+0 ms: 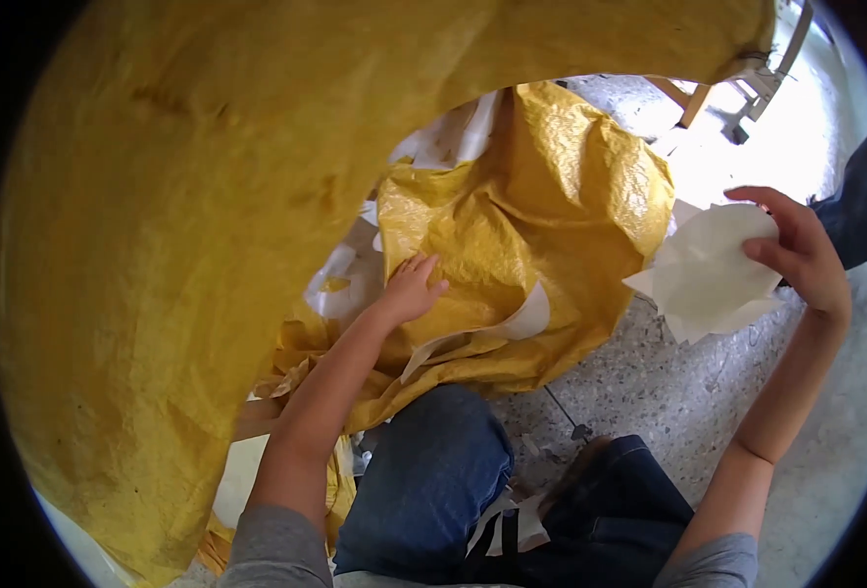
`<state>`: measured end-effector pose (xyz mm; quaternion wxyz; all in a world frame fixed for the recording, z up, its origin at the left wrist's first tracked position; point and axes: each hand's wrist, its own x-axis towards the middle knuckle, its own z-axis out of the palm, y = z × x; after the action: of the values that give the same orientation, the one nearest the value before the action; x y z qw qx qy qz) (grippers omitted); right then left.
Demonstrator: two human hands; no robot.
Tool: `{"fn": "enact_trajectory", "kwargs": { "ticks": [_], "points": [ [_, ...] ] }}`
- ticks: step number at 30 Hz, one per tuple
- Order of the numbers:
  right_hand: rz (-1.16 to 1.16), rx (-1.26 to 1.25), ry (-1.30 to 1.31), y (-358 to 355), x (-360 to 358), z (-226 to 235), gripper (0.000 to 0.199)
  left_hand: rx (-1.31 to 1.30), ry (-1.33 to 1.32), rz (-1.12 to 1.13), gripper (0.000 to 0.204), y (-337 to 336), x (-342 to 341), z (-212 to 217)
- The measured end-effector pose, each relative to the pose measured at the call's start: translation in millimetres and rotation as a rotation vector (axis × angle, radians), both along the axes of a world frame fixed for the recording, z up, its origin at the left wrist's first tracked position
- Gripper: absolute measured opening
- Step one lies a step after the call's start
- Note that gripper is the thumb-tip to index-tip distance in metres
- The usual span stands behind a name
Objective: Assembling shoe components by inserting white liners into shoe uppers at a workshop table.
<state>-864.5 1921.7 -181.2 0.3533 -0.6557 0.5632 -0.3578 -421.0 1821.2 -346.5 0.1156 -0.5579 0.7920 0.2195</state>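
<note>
My left hand (412,292) lies on a crumpled yellow woven plastic sack (526,206), its fingers out and slightly apart near the sack's left edge. A curved off-white strip (526,318) rests on the lower part of that sack. Off to the right, my right hand (806,255) grips a few thin, cream-coloured sheets (713,269) between thumb and fingers. These sheets have a rounded outline with jagged, pointed edges; they look like paper or fabric offcuts. The sheets are held above the speckled floor, beside the sack.
A large yellow sheet or sack (159,245) fills the left and top of the view. White scraps (350,274) show between it and the crumpled sack. Wooden legs (693,103) stand on the floor (639,363) at the upper right. Dark fabric (860,196) is at the far right.
</note>
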Motion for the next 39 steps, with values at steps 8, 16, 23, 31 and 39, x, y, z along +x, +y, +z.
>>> {"fn": "enact_trajectory", "kwargs": {
  "ticks": [8,16,23,31,39],
  "points": [
    [0.847,0.105,0.167,-50,132,-122,0.022,0.300,-0.137,-0.106,0.037,21,-43,54],
    [0.772,-0.042,0.433,-60,236,-219,0.022,0.333,0.231,0.200,0.032,9,-16,29],
    [0.426,0.026,0.048,-70,93,-167,0.021,0.315,0.263,-0.153,0.055,5,57,-36],
    [-0.131,0.064,-0.238,-31,-67,-81,0.018,0.149,-0.067,-0.283,0.058,58,-29,31],
    [0.196,0.308,-0.147,26,-25,-30,0.016,-0.100,-0.350,-0.291,0.061,131,11,24]
  ]
}}
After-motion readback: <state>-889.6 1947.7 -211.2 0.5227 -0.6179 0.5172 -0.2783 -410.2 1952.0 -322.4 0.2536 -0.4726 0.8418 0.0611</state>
